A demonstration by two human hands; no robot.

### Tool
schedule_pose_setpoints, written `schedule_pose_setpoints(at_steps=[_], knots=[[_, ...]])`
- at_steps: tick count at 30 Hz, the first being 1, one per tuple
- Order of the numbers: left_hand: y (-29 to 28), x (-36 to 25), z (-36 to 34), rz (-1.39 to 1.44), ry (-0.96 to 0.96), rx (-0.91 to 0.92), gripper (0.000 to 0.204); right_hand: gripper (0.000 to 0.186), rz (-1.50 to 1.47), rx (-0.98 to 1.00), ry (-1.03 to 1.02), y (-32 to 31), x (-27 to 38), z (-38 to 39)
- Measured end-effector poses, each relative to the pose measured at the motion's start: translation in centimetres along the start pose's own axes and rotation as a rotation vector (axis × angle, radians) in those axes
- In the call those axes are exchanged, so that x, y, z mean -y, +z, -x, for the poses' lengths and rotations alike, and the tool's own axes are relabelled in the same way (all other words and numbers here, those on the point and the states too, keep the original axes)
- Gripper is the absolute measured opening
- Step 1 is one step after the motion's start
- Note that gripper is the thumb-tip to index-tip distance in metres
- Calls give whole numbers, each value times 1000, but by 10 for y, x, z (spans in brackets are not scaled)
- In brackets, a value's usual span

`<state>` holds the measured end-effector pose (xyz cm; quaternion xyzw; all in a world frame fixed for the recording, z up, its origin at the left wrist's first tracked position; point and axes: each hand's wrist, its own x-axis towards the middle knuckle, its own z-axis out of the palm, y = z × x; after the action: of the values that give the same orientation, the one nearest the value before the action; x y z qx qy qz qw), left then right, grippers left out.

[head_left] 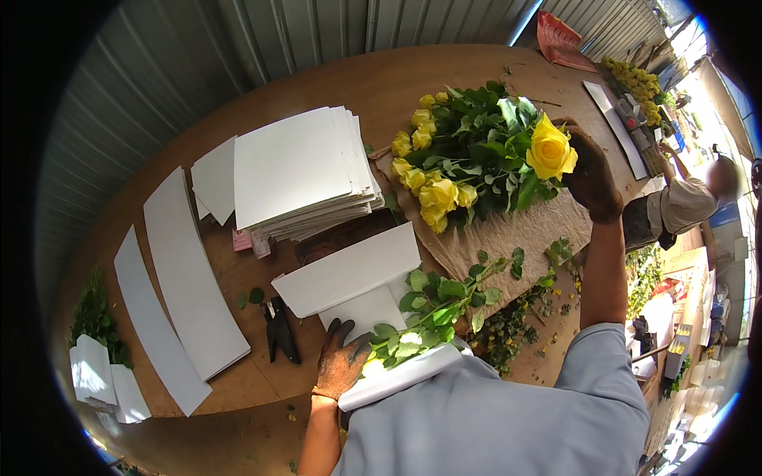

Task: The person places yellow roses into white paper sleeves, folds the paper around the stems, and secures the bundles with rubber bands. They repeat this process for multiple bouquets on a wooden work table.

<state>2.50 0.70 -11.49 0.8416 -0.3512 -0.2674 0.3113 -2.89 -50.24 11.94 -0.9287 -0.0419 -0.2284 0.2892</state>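
Note:
My right hand [591, 176], in a dark work glove, is closed around a yellow rose [550, 149] at the right end of a rose pile; the bloom hides part of its fingers. Leafy stems and several yellow roses [439, 195] lie in that pile on a beige cloth [548, 230]. Close to my body, my left hand [343, 366], in a brown and black glove, lies with fingers stretched out on white card [357, 312]. Beside it are leafy rose stems [448, 305], their lower end partly wrapped in a white sheet [409, 378].
A thick stack of white sheets [294, 166] stands mid-table, with long white strips [186, 270] to its left. A black stapler [281, 332] lies near my left hand. Wrapped greenery [99, 357] sits far left. Another person [686, 202] works at right; a red dustpan-like scoop [560, 40] is behind.

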Motion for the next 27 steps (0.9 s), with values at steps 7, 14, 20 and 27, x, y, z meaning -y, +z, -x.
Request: schedule_pose_setpoints(at_steps=[7, 14, 20, 27], knots=[[12, 13, 5, 45, 9, -103, 36, 32, -121, 404, -64, 103, 132, 3], [13, 8, 5, 160, -89, -247, 98, 32, -167, 751, -14, 325, 93, 90], [9, 6, 5, 90, -55, -165, 85, 30, 39, 698, -236, 342, 89, 115], [-14, -1, 0, 49, -97, 26, 65, 45, -375, 1165, 32, 223, 90, 39]])
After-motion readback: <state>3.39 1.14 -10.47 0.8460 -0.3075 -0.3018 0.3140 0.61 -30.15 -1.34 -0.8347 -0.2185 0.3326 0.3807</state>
